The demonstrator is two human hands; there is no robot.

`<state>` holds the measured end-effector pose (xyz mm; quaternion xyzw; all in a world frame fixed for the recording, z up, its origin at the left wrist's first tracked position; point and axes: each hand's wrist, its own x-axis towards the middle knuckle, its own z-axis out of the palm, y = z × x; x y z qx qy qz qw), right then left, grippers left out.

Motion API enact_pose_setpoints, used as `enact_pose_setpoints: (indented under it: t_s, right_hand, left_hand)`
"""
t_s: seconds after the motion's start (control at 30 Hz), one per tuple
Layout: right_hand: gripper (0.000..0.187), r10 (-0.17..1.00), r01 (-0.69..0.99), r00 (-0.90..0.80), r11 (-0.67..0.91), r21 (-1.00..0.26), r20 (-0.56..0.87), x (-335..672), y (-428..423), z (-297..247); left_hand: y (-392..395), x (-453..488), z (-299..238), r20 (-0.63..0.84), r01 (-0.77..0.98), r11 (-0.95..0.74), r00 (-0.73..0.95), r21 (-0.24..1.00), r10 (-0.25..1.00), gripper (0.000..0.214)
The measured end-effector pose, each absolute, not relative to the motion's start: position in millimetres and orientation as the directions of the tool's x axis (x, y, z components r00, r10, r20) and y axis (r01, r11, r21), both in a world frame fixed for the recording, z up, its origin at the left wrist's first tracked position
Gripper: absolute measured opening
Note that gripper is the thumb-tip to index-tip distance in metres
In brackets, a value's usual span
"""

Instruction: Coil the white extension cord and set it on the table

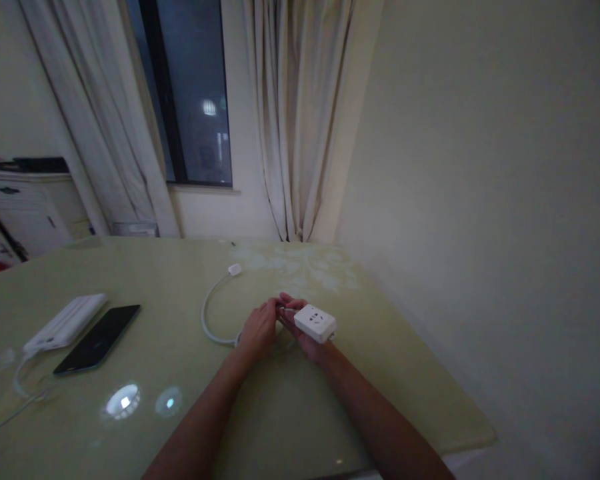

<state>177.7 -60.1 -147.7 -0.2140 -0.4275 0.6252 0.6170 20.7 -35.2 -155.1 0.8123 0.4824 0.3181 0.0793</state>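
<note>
A white extension cord ends in a square socket block [315, 323] with its outlet face up. The block lies over the palm and wrist side of my right hand [305, 341], whose fingers curl around the cord near the block. My left hand [261, 327] meets it at the fingertips, pinching the cord; the exact grip is partly hidden. From beneath my left hand the cord [206, 319] loops out over the table to its white plug [235, 269], which rests on the tabletop.
On the left of the pale green glossy table [170, 280] lie a black phone [99, 340] and a white oblong device [66, 323] with a cable attached. A wall [470, 200] runs along the right. Curtains [300, 120] and a window [195, 93] are behind; a cabinet [25, 207] stands far left.
</note>
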Motion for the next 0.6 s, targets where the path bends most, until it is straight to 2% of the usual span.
enact_pose_setpoints:
  t_s: [0.13, 0.27, 0.43, 0.53, 0.6]
  right_hand:
    - [0.041, 0.991, -0.612, -0.012, 0.096, -0.785, 0.131, 190, -48, -155]
    - [0.041, 1.000, -0.612, -0.003, -0.005, -0.791, -0.004, 200, -39, -155]
    - [0.033, 0.995, -0.573, -0.050, -0.098, -0.813, -0.085, 205, -39, -146]
    - [0.050, 0.982, -0.499, -0.121, -0.189, -0.846, -0.147, 206, -42, -143]
    - [0.057, 0.974, -0.389, -0.194, -0.189, -0.902, -0.121, 207, -45, -142]
  left_hand:
    - [-26, 6, -149, 0.473, 0.691, -0.362, 0.032, 0.625, 0.880, 0.028]
    - [-22, -8, -142, 0.475, 0.528, -0.357, -0.101, 0.770, 0.874, 0.030]
    - [-21, -13, -141, 0.448, 0.445, -0.306, -0.259, 0.841, 0.855, 0.029]
    - [-17, -15, -141, 0.429, 0.404, -0.275, -0.362, 0.872, 0.828, 0.026]
    - [-15, -18, -142, 0.429, 0.403, -0.255, -0.433, 0.879, 0.793, 0.024]
